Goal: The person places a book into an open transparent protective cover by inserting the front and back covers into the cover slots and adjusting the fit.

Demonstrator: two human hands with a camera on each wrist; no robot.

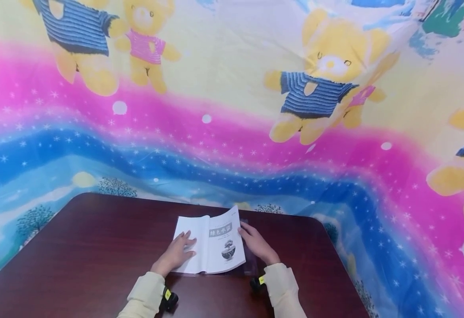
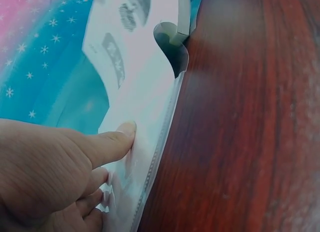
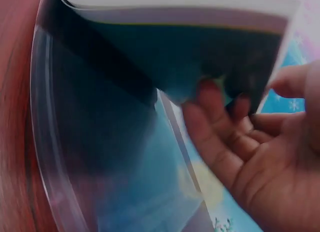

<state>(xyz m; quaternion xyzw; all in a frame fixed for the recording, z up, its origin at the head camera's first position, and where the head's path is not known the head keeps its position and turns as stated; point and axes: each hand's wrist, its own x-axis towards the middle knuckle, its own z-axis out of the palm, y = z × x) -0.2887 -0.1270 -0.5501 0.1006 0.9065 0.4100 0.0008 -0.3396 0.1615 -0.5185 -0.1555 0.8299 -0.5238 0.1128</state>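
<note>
An open book [image 1: 224, 240] lies on the table, its left page blank and its right page bearing a grey title band and a drawn potted tree. My left hand [image 1: 176, 251] rests on the blank page, fingers spread; in the left wrist view its thumb [image 2: 112, 144] presses near the lower edge. My right hand [image 1: 258, 245] grips the book's right edge, and that side is lifted. The right wrist view has the dark back cover [image 3: 175, 56] above a clear plastic sleeve [image 3: 65, 142], with fingers against the cover. The thumb tip is partly hidden there.
The dark red wooden table [image 1: 96, 247] has rounded far corners. Behind it hangs a cloth [image 1: 224, 145] printed with bears and snowflakes. A black wrist device [image 1: 170, 300] is strapped at each wrist beside the light sleeves.
</note>
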